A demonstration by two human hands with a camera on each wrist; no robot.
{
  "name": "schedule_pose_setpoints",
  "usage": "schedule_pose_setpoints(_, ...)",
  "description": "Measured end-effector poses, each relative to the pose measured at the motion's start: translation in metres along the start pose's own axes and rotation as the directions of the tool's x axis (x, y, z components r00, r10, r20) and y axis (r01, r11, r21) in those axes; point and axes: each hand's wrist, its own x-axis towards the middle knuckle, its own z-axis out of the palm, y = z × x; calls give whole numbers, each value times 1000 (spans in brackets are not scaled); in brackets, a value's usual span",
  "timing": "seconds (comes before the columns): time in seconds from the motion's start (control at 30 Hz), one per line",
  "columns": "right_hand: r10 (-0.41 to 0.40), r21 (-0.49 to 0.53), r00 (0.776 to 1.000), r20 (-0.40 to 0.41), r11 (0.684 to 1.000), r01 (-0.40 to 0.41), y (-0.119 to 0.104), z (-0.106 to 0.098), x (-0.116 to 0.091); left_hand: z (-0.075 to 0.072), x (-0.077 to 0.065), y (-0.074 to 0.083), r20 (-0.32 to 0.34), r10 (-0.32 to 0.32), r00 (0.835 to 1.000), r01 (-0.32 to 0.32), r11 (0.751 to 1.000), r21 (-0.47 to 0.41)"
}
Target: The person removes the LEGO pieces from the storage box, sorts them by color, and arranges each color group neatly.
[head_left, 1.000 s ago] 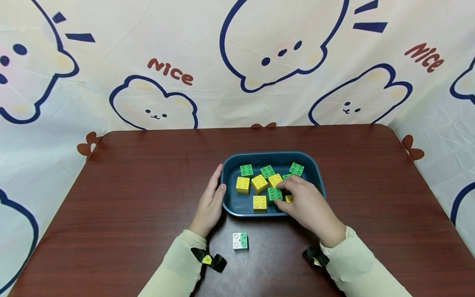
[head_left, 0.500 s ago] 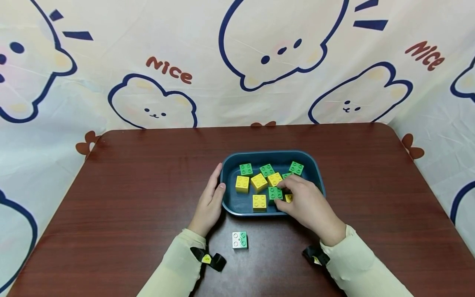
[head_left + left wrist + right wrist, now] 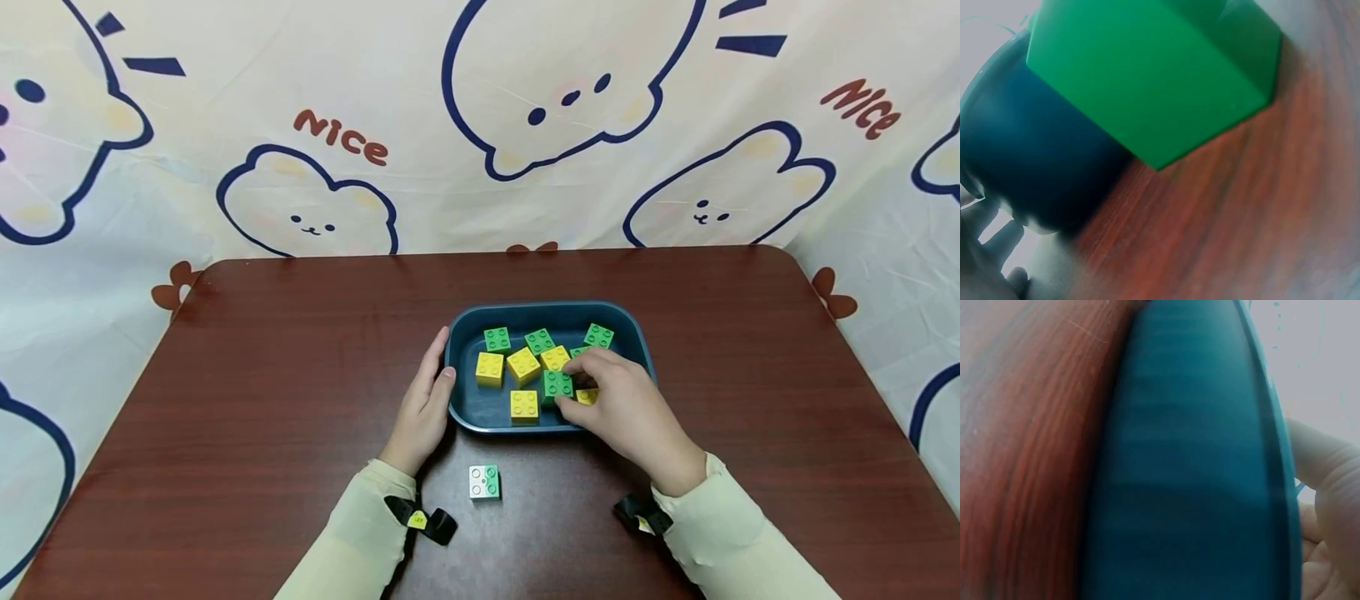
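Green brick [image 3: 557,383] is looking a hair higher against the tray than half a second ago, and the right hand [image 3: 628,407] is shifting with it; the other bricks are staying put.

Watching from way over on my end, biggest stuff first: a cartoon sheet [image 3: 420,79] is hanging behind, the brown table [image 3: 300,375] is running out in front of it, and the blue tray [image 3: 551,312] is resting on that. The left hand [image 3: 420,412] is bracing the tray's left side, fingers pretty straight, not clutching anything. The right hand is reaching in, thumb and finger pinching that green brick, which is still sitting inside the tray, just right of and behind a yellow brick [image 3: 524,406]. Neither wrist cam is showing me the pinch. One loose brick [image 3: 484,482] is lying on the table in front of the tray.

I'm reading this as the picking-out step. Next move, I'm thinking, is calling for keeping that pinch, lifting without bumping the neighbours and clearing the rim.
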Motion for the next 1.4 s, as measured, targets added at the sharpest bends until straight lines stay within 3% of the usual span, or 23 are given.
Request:
schedule_pose_setpoints(0.17, 13, 13, 1000, -17, 1000, -13, -4, -7, -2, -1, -2, 15, 6, -1, 1000, 1, 1000, 4)
schedule_pose_setpoints(0.7, -58, 37, 997, -53, 997, 60, -28, -24, -15, -2, -2, 15, 1, 3, 1000, -3, 1000, 0)
schedule_pose_setpoints(1.03, -104, 59, 993, -49, 992, 107, -34, -23, -19, 0, 5, -19, -10, 44, 999, -44, 999, -10)
schedule_pose_setpoints(1.2, -157, 75, 985, -64, 984, 162, -37, -23, -22, 1, 5, -22, -16, 68, 998, -68, 997, -27)
schedule_pose_setpoints(1.4, -156, 79, 986, -51, 984, 160, -41, -23, -25, 2, 5, -21, -12, 61, 998, -61, 998, -31)
